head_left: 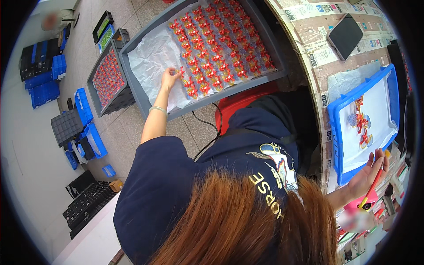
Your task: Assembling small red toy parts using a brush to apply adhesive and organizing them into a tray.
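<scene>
Left hand [169, 79], inside left edge of grey tray [140, 96]: fingertips at red piece [180, 72], grip untellable from here, light touch best; right hand [365, 179], beside blue tray's [335, 137] near edge: clasping slim red tool [376, 181].

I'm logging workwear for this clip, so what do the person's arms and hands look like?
A loose, dark navy short fabric sleeve covers the upper left arm, and a pale, rounded bangle circles that wrist. The left hand and right hand both look ungloved. I can't make out the right sleeve.
</scene>
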The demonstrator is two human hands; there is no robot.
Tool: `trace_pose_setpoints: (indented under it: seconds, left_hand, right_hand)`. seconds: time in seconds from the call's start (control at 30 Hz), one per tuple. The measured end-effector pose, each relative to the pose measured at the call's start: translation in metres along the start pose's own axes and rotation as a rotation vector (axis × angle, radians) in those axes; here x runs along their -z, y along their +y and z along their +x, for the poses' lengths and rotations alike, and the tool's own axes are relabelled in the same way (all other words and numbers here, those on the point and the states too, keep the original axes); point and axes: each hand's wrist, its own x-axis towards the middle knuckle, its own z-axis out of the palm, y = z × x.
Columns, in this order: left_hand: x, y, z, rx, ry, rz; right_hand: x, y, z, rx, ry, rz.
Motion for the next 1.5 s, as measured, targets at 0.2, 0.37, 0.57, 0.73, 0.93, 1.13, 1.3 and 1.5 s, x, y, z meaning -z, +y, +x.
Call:
trace_pose_setpoints:
  seconds: [0.2,0.37,0.57,0.73,0.93,1.13,1.3,1.5]
  left_hand:
    - [0.013,0.03,-0.014,0.105,-0.224,-0.188]
    - [-0.01,0.053,-0.023,-0.156,-0.119,0.117]
    - [0.006,0.034,-0.009,-0.273,-0.176,0.359]
    - [0.038,0.101,0.01,-0.261,0.191,-0.062]
    - [0.024,0.336,-0.095,-0.601,-0.011,-0.52]
    - [-0.012,0.436,-0.196,-0.662,-0.589,-0.739]
    - [-0.053,0.471,-0.258,-0.182,-1.446,-0.952]
    - [-0.071,0.48,-0.273,-0.322,-1.438,-0.981]
  right_hand:
    - [0.008,0.008,0.008,-0.006,0.007,0.005]
    - [0.018,0.001,0.009,0.013,0.036,-0.028]
    - [0.019,0.019,0.016,0.042,0.136,-0.134]
    - [0.011,0.028,0.03,-0.026,-0.344,-0.67]
    - [-0.036,0.027,0.022,0.153,-0.514,-1.019]
    - [-0.006,0.025,0.028,-0.278,-0.475,-0.427]
    - [-0.011,0.009,-0.013,-0.489,-0.273,0.496]
    - [-0.01,0.002,-0.042,-0.028,-0.219,0.007]
